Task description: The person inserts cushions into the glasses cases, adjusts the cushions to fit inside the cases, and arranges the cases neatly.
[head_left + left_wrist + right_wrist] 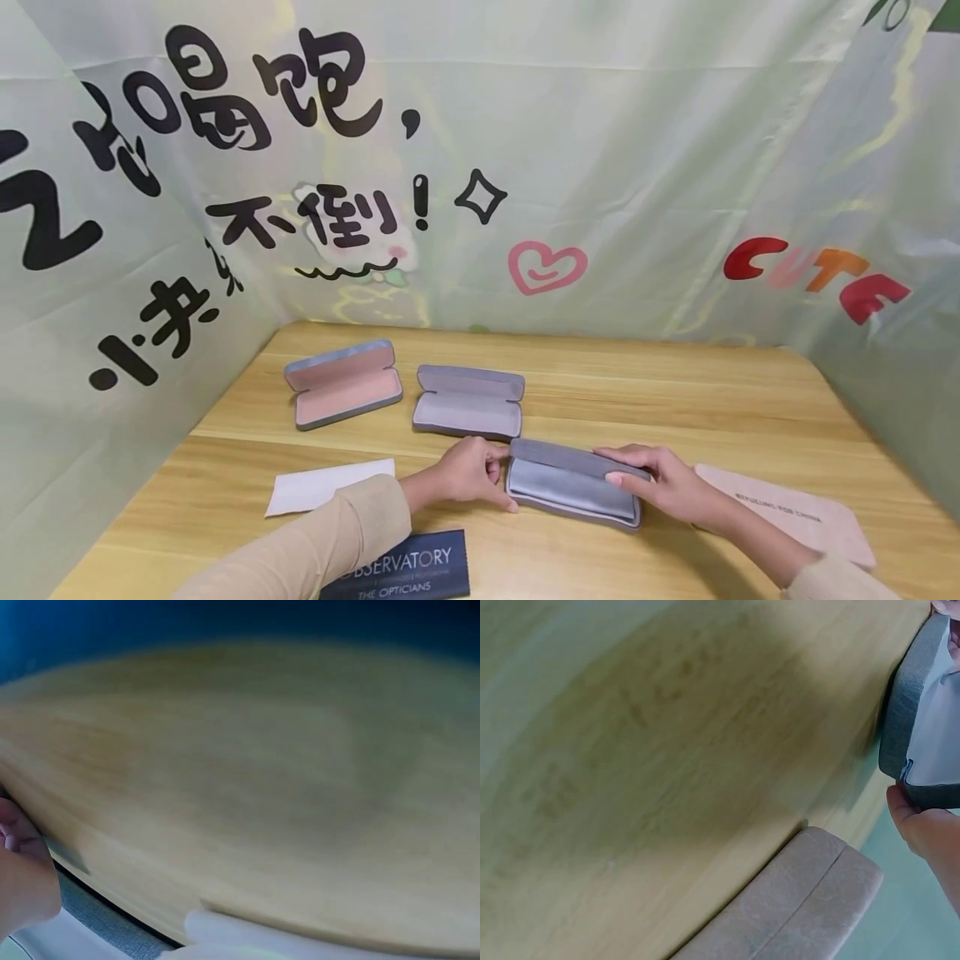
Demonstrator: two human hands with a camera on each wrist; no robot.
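Observation:
A grey-purple glasses case (517, 467) stands with its lid partly raised in the head view, and a smooth, shiny blue-grey piece (573, 490) shows below the lid. My left hand (472, 473) holds its left end, index finger at the upper corner and thumb low at the front. My right hand (671, 485) grips the right end, thumb in front and fingers over the lid. In the right wrist view the case (909, 701) shows its pale lining at the right edge. The left wrist view catches only a strip of grey case (112, 924) beside a hand.
Behind stand an open pink-lined case (348, 396) and an open grey-purple case (467, 412). A closed pink case (795, 515) lies at the right. Near the left sleeve are a white folded cloth (322, 485) and a dark printed cloth (442, 562). Printed curtains (637, 167) surround the wooden table.

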